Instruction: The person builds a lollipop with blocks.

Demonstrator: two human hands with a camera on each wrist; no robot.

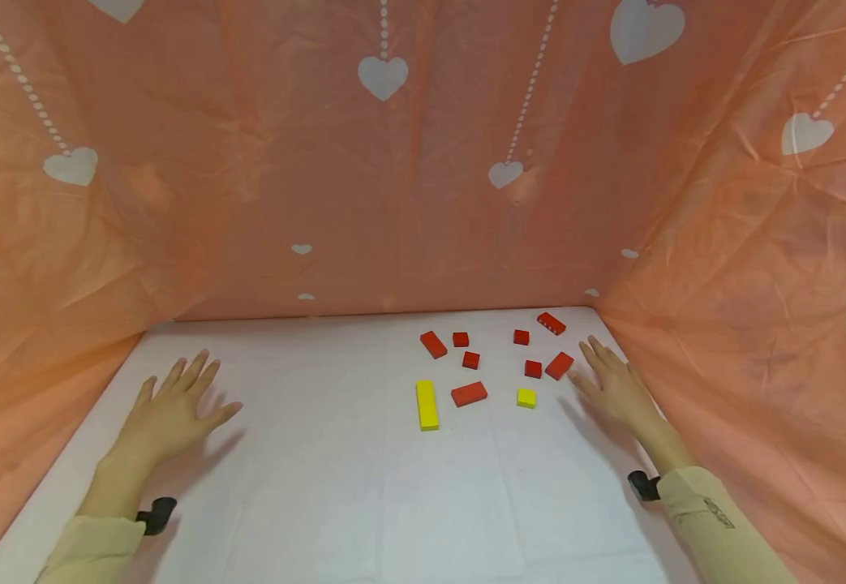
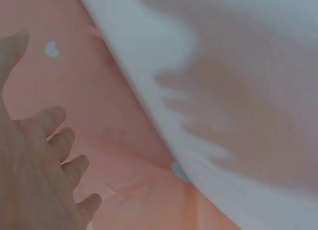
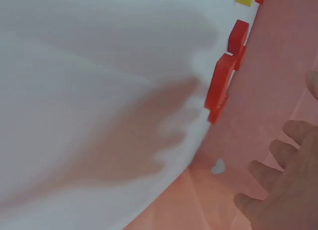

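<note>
My left hand (image 1: 170, 422) hovers over the left side of the white table with its fingers spread and nothing in it. On the right, my right hand (image 1: 620, 392) is also held above the surface, fingers extended and bare. Nearest to its fingertips lies a red block (image 1: 559, 366), beside a small red cube (image 1: 533, 369). A small yellow block (image 1: 526, 398) sits a little nearer. Toward the middle are a long yellow block (image 1: 427, 405) and a red block (image 1: 470, 394). In the right wrist view, a red block (image 3: 220, 82) shows beyond the hand's shadow.
Farther back lie a dotted red block (image 1: 551, 324), small red cubes (image 1: 461, 339) and another red block (image 1: 433, 345). Orange cloth (image 1: 423, 203) with white hearts hangs along the back and both sides of the white table (image 1: 320, 503).
</note>
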